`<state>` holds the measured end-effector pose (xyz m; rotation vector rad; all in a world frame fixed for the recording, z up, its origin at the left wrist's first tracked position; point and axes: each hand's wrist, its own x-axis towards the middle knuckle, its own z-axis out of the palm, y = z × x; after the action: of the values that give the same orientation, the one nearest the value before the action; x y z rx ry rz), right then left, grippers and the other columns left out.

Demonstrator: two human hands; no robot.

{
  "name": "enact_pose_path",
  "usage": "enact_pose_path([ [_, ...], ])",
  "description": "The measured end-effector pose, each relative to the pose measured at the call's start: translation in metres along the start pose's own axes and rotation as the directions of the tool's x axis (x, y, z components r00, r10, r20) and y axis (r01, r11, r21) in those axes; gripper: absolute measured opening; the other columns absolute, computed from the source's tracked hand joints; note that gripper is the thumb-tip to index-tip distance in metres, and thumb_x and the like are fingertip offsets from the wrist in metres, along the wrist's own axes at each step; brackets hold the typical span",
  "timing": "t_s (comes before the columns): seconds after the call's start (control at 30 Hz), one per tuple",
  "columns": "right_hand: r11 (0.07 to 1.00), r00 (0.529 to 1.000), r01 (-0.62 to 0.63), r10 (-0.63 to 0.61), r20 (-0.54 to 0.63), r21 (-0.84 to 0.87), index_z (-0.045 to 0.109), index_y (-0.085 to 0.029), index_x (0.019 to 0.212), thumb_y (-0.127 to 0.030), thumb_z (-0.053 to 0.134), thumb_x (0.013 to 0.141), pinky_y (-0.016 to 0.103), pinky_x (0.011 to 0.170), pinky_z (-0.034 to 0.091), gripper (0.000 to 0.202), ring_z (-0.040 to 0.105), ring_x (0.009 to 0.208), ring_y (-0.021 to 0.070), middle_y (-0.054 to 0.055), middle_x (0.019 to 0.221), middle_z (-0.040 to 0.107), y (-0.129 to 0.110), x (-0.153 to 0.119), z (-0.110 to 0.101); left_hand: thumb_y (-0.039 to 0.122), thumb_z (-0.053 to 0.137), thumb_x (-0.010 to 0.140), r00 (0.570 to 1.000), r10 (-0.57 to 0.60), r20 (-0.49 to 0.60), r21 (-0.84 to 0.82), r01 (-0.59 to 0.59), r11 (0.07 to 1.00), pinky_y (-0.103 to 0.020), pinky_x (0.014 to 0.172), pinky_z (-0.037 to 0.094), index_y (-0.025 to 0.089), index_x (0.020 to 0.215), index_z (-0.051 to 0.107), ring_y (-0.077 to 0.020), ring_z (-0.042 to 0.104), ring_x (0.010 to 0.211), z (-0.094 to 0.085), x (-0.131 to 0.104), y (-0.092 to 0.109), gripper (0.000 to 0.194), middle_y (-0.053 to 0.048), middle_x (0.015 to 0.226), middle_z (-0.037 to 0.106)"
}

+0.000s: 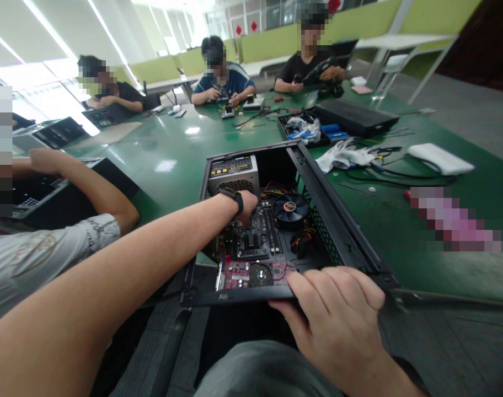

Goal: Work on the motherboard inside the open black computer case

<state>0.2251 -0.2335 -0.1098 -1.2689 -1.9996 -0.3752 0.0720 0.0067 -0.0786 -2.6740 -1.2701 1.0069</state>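
At the near edge of the green table, an open computer case lies on its side, cover already off, with motherboard, cooler fan, power supply and red card all seated inside. The person's left hand reaches down onto the motherboard beside the fan, fingers curled; whether it grips anything is probably hidden by the wrist. The right hand clasps the case's near rim, steadying it. Loose wires suggest cabling work remains. White gloves lie well apart.
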Motion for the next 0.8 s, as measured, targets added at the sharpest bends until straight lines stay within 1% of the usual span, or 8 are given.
enact_pose_path([
  [0.2, 1.0, 1.0, 0.002, -0.002, -0.008, -0.002, 0.061, -0.021, 0.105, -0.041, 0.063, 0.091, 0.044, 0.089, 0.037, 0.024, 0.051, 0.086, 0.0222, 0.004, 0.085, 0.066, -0.0006, 0.0012, 0.0004, 0.034, 0.084, 0.059, 0.999, -0.039, -0.012, -0.057, 0.038, 0.998, -0.028, 0.086, 0.053, 0.016, 0.098, 0.08, -0.0283, 0.071, 0.1, -0.0005, -0.002, 0.0012, 0.043, -0.013, 0.1, 0.078],
  [0.4, 1.0, 1.0, -0.001, 0.001, 0.001, -0.005, 0.061, -0.021, 0.105, -0.041, 0.063, 0.091, 0.044, 0.09, 0.036, 0.025, 0.051, 0.088, 0.0221, 0.004, 0.086, 0.066, -0.0002, 0.0008, 0.0003, 0.036, 0.083, 0.06, 0.999, -0.03, -0.009, -0.019, 0.03, 0.999, -0.027, 0.087, 0.053, 0.016, 0.1, 0.08, -0.028, 0.071, 0.102, -0.0008, -0.002, 0.001, 0.045, -0.013, 0.103, 0.077],
  [0.57, 1.0, 1.0, 0.002, -0.002, -0.014, -0.009, 0.06, -0.021, 0.104, -0.041, 0.062, 0.092, 0.043, 0.092, 0.036, 0.023, 0.051, 0.087, 0.0214, 0.004, 0.085, 0.066, -0.0008, 0.001, -0.0001, 0.042, 0.082, 0.062, 0.999, -0.054, 0.004, -0.034, 0.054, 0.998, -0.026, 0.088, 0.053, 0.016, 0.104, 0.078, -0.0273, 0.07, 0.104, -0.0042, -0.0055, 0.0033, 0.05, -0.013, 0.108, 0.077],
  [0.67, 1.0, 1.0, 0.0, 0.0, 0.0, -0.009, 0.06, -0.021, 0.105, -0.041, 0.063, 0.091, 0.043, 0.093, 0.036, 0.024, 0.051, 0.088, 0.0213, 0.004, 0.086, 0.066, -0.0005, 0.0004, -0.0005, 0.045, 0.081, 0.063, 0.997, -0.079, 0.008, -0.063, 0.08, 0.995, -0.027, 0.09, 0.052, 0.016, 0.107, 0.078, -0.0274, 0.069, 0.106, -0.0074, -0.0091, 0.0054, 0.052, -0.012, 0.111, 0.076],
  [0.8, 1.0, 1.0, 0.002, -0.002, 0.018, -0.016, 0.06, -0.021, 0.106, -0.04, 0.065, 0.091, 0.044, 0.092, 0.036, 0.025, 0.052, 0.089, 0.0219, 0.004, 0.087, 0.066, -0.0002, 0.0002, -0.0012, 0.05, 0.078, 0.067, 0.997, -0.07, -0.021, -0.111, 0.067, 0.992, -0.03, 0.09, 0.053, 0.014, 0.105, 0.078, -0.0301, 0.07, 0.105, -0.0057, -0.0078, 0.0044, 0.053, -0.016, 0.109, 0.076],
])
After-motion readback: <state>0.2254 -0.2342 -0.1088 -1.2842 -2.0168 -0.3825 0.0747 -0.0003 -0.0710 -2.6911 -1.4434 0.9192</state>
